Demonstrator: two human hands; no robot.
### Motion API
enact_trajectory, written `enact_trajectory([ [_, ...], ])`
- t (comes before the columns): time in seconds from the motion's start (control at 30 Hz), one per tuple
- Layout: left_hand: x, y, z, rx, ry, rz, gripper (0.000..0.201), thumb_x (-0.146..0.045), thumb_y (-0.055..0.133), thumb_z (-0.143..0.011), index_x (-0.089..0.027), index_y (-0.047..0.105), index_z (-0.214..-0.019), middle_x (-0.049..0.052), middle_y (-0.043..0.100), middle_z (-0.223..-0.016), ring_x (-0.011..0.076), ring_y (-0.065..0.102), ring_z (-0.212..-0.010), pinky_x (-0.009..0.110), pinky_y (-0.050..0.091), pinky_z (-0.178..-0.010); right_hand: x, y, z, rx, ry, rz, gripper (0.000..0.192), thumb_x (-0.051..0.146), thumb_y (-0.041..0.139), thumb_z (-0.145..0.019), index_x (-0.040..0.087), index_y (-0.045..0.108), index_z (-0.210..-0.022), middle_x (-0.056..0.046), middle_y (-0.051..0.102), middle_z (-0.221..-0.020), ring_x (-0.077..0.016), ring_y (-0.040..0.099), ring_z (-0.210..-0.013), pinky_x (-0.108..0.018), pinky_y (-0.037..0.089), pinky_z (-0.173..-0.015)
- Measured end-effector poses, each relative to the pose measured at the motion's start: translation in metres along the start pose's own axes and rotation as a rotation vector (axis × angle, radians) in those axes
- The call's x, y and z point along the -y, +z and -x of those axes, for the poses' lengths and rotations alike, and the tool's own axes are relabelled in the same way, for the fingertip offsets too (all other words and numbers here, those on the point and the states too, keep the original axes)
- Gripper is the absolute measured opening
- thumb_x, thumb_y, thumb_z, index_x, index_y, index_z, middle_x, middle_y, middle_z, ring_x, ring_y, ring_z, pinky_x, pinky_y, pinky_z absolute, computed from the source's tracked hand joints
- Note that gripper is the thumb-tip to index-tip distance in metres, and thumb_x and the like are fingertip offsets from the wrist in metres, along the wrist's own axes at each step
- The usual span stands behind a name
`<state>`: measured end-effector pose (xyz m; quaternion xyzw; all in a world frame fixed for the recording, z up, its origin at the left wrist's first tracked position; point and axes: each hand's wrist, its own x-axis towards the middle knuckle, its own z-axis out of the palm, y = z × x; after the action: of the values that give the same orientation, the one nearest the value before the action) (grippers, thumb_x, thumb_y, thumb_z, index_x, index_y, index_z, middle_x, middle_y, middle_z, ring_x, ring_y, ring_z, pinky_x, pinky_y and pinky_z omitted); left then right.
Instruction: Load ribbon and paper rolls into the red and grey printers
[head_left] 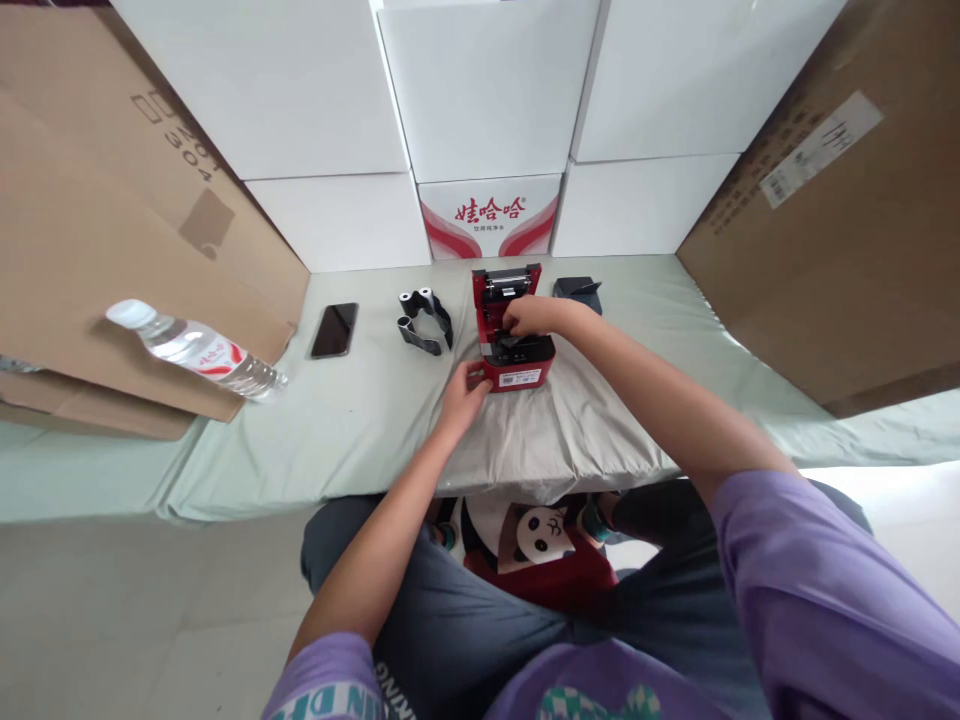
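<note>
Two hands, one opened printer [520, 370].
Right hand [531, 315], nearer its inside, dips in from 4 o'clock, fingers bent, hold unclear; left hand [463, 396] curls at its 7 o'clock corner, tightness unclear. The opened length runs 6 to 12. Around it: wrinkled cloth [360, 430], black strip [417, 340] and phone [334, 330] toward 9, white boxes [495, 100] at 12.

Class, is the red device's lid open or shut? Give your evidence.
Open: the lid stands raised at the back of the red device, and the right hand reaches inside.
</note>
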<state>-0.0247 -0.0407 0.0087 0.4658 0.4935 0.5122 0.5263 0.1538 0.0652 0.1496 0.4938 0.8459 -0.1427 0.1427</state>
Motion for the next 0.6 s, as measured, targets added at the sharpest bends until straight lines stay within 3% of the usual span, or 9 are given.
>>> enact_trajectory([
  [0.2, 0.002, 0.001, 0.0, 0.013, 0.02, -0.038, 0.034, -0.011, 0.074, -0.072, -0.022, 0.067, -0.104, 0.007, 0.071, -0.115, 0.0254, 0.069, -0.103, 0.045, 0.053, -0.102, 0.009, 0.012, -0.018, -0.035, 0.159, 0.138, 0.048, 0.012, 0.072, -0.08, 0.01, 0.076, -0.128, -0.025, 0.072, -0.13, -0.0418, 0.065, -0.125, -0.045, 0.056, -0.098],
  [0.33, 0.006, 0.002, 0.0, 0.017, 0.09, -0.088, 0.039, -0.01, 0.077, -0.071, -0.022, 0.067, -0.107, 0.008, 0.071, -0.115, 0.0258, 0.069, -0.101, 0.045, 0.055, -0.098, 0.012, 0.015, -0.023, -0.067, 0.137, 0.164, 0.046, 0.013, 0.072, -0.082, 0.012, 0.076, -0.128, -0.024, 0.073, -0.127, -0.0449, 0.058, -0.134, -0.05, 0.055, -0.104],
  [0.47, 0.011, 0.001, -0.001, 0.03, 0.118, -0.088, 0.042, -0.011, 0.079, -0.07, -0.021, 0.067, -0.109, 0.01, 0.07, -0.116, 0.026, 0.069, -0.101, 0.044, 0.056, -0.096, 0.001, 0.008, -0.017, -0.053, 0.061, 0.14, 0.044, 0.015, 0.074, -0.085, 0.009, 0.074, -0.128, -0.023, 0.072, -0.132, -0.0393, 0.066, -0.124, -0.042, 0.056, -0.099],
  [0.6, 0.012, 0.0, -0.001, 0.047, 0.157, -0.161, 0.039, -0.014, 0.077, -0.075, -0.021, 0.065, -0.112, 0.01, 0.069, -0.118, 0.0251, 0.069, -0.1, 0.046, 0.056, -0.099, -0.007, -0.002, -0.001, -0.127, -0.005, 0.037, 0.049, 0.013, 0.069, -0.09, 0.011, 0.068, -0.139, -0.017, 0.074, -0.132, -0.0305, 0.07, -0.119, -0.034, 0.055, -0.098],
])
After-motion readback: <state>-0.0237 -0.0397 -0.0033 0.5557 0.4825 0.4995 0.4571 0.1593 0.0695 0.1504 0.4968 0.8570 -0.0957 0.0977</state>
